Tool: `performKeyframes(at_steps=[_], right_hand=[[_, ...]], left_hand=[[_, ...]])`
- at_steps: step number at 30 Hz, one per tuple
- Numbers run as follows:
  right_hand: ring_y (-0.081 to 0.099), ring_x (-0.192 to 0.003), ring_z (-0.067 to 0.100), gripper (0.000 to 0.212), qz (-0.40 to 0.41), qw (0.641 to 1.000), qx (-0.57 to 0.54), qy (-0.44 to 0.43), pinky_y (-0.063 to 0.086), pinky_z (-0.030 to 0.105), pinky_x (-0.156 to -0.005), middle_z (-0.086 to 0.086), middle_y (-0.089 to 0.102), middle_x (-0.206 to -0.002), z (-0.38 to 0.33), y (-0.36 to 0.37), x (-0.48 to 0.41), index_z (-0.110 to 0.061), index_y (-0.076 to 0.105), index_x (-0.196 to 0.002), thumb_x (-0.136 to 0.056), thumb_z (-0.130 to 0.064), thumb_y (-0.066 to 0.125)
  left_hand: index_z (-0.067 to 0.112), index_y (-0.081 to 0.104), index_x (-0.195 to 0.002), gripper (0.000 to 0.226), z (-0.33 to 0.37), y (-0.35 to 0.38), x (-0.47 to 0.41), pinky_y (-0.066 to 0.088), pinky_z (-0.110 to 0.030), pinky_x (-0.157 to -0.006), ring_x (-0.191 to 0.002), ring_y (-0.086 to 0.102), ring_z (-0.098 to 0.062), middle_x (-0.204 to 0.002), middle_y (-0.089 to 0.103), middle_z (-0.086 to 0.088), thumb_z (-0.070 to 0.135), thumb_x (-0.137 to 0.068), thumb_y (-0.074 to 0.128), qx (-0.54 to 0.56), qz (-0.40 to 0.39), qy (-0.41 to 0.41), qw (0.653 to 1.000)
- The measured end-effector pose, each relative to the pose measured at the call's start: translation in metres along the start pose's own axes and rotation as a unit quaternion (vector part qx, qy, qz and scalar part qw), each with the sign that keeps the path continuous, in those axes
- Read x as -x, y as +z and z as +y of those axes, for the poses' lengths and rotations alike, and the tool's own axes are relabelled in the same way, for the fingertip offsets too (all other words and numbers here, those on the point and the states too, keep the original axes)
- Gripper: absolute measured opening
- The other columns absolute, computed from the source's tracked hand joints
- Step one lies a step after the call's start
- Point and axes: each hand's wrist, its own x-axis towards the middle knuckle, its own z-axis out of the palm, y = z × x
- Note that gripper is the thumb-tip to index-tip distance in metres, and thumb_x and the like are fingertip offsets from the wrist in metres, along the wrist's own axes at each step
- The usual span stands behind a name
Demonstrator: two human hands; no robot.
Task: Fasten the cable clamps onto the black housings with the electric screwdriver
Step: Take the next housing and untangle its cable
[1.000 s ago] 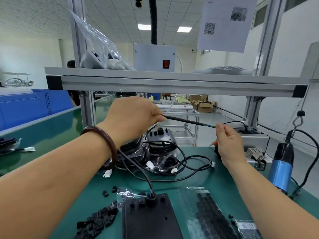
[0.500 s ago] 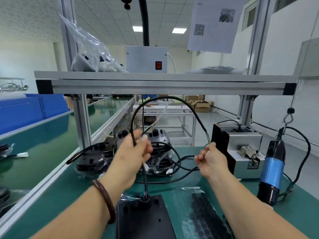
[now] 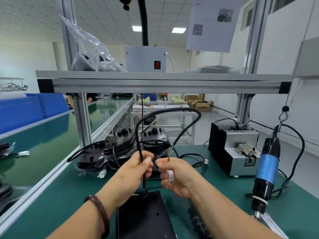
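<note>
Black cable (image 3: pixel 172 110) arches up from the black housing (image 3: pixel 146 216) lying lengthwise on the desk (image 3: pixel 69 195) just below us. Our left hand (image 3: pixel 136 171) grips its lower run, our right hand (image 3: pixel 176 176) pinches its wire end. The electric screwdriver (image 3: pixel 266 168) hangs upright nearer our right.

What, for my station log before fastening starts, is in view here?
black cable: one, black, looped between both hands
black housing: one, black, bottom centre, cable rising from it
stacked housings: several, black, plastic-wrapped, behind hands
electric screwdriver: one, blue and black, hanging right
benchtop machine: one, black and silver, right rear
control box: one, grey, red switch, on shelf
printed sheet: one, white, hanging top right
left hand: one, brown bracelet, grips cable
right hand: one, pinches cable end
</note>
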Motion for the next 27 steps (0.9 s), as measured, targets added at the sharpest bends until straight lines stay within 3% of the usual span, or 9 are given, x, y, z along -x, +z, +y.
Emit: performKeyframes(at_steps=[3, 6, 9, 11, 14, 16, 19, 24, 27], right_hand=[[0.043, -0.048, 0.005, 0.025, -0.065, 0.998, 0.024, -0.012, 0.034, 0.017, -0.045, -0.006, 0.054, -0.058, 0.002, 0.004, 0.004, -0.008, 0.059, -0.104, -0.086, 0.009, 0.057], [0.043, -0.044, 0.001, 0.027, -0.102, 0.989, 0.104, -0.040, 0.033, 0.016, -0.044, -0.009, 0.053, -0.065, 0.008, 0.014, 0.004, -0.009, 0.059, -0.105, -0.082, 0.001, 0.069], [0.046, -0.044, -0.002, 0.018, -0.045, 0.971, 0.217, -0.085, 0.036, 0.013, -0.042, 0.003, 0.070, -0.094, 0.014, 0.026, -0.002, -0.015, 0.061, -0.085, -0.079, -0.014, 0.078], [0.041, -0.044, 0.001, 0.024, 0.002, 0.952, 0.274, -0.136, 0.034, 0.014, -0.044, 0.002, 0.071, -0.080, 0.015, 0.027, -0.007, -0.019, 0.056, -0.070, -0.080, -0.021, 0.078], [0.037, -0.040, 0.001, 0.029, -0.002, 0.945, 0.284, -0.162, 0.032, 0.014, -0.043, -0.008, 0.052, -0.051, 0.018, 0.027, -0.008, -0.019, 0.052, -0.065, -0.086, -0.023, 0.071], [0.038, -0.038, -0.001, 0.030, -0.010, 0.948, 0.275, -0.157, 0.033, 0.012, -0.042, -0.007, 0.051, -0.050, 0.020, 0.026, -0.007, -0.019, 0.052, -0.064, -0.089, -0.021, 0.068], [0.041, -0.041, 0.000, 0.028, -0.016, 0.940, 0.298, -0.168, 0.036, 0.013, -0.046, -0.009, 0.051, -0.049, 0.023, 0.025, -0.003, -0.020, 0.051, -0.066, -0.090, -0.022, 0.067], [0.040, -0.061, 0.007, 0.024, 0.003, 0.898, 0.374, -0.233, 0.037, 0.022, -0.059, -0.005, 0.048, -0.065, 0.026, 0.024, 0.002, -0.018, 0.051, -0.071, -0.088, -0.023, 0.068], [0.040, -0.052, -0.005, 0.029, -0.022, 0.895, 0.376, -0.239, 0.035, 0.012, -0.056, -0.019, 0.049, -0.053, 0.027, 0.023, 0.003, -0.021, 0.049, -0.066, -0.088, -0.016, 0.067]], left_hand=[[0.031, 0.067, -0.085, 0.005, -0.005, -0.032, 0.014, 0.048, -0.023, -0.070, -0.070, 0.057, -0.004, -0.078, 0.068, 0.003, 0.035, -0.084, 0.069, -0.189, -0.026, -0.013, 0.981], [0.032, 0.073, -0.072, 0.010, -0.010, -0.040, 0.024, 0.043, -0.016, -0.061, -0.057, 0.054, 0.000, -0.063, 0.067, 0.007, 0.035, -0.071, 0.082, -0.256, -0.054, -0.033, 0.965], [0.032, 0.073, -0.064, 0.011, -0.015, -0.035, 0.026, 0.035, -0.012, -0.053, -0.048, 0.044, 0.002, -0.051, 0.057, 0.011, 0.032, -0.070, 0.083, -0.266, -0.032, -0.016, 0.963], [0.034, 0.074, -0.067, 0.010, -0.016, -0.033, 0.026, 0.040, -0.013, -0.057, -0.052, 0.049, 0.002, -0.057, 0.064, 0.006, 0.030, -0.070, 0.083, -0.247, -0.030, -0.017, 0.968], [0.025, 0.078, -0.078, 0.015, -0.018, -0.034, 0.031, 0.050, -0.018, -0.069, -0.065, 0.063, -0.004, -0.073, 0.074, -0.003, 0.025, -0.066, 0.086, -0.148, -0.048, -0.060, 0.986], [0.018, 0.078, -0.081, 0.020, -0.023, -0.034, 0.031, 0.052, -0.022, -0.072, -0.070, 0.065, -0.008, -0.077, 0.075, -0.007, 0.023, -0.064, 0.087, -0.123, -0.042, -0.069, 0.989], [0.017, 0.078, -0.075, 0.013, -0.025, -0.034, 0.029, 0.046, -0.018, -0.064, -0.062, 0.057, -0.006, -0.069, 0.072, -0.001, 0.024, -0.066, 0.086, -0.122, -0.024, -0.063, 0.990], [0.019, 0.075, -0.065, 0.014, -0.024, -0.033, 0.028, 0.038, -0.022, -0.059, -0.059, 0.046, -0.009, -0.060, 0.059, 0.002, 0.026, -0.067, 0.086, -0.133, -0.029, -0.041, 0.990], [0.023, 0.069, -0.053, 0.022, -0.022, -0.032, 0.028, 0.034, -0.019, -0.054, -0.053, 0.043, -0.004, -0.051, 0.053, 0.008, 0.028, -0.065, 0.087, -0.150, -0.040, -0.034, 0.987]])
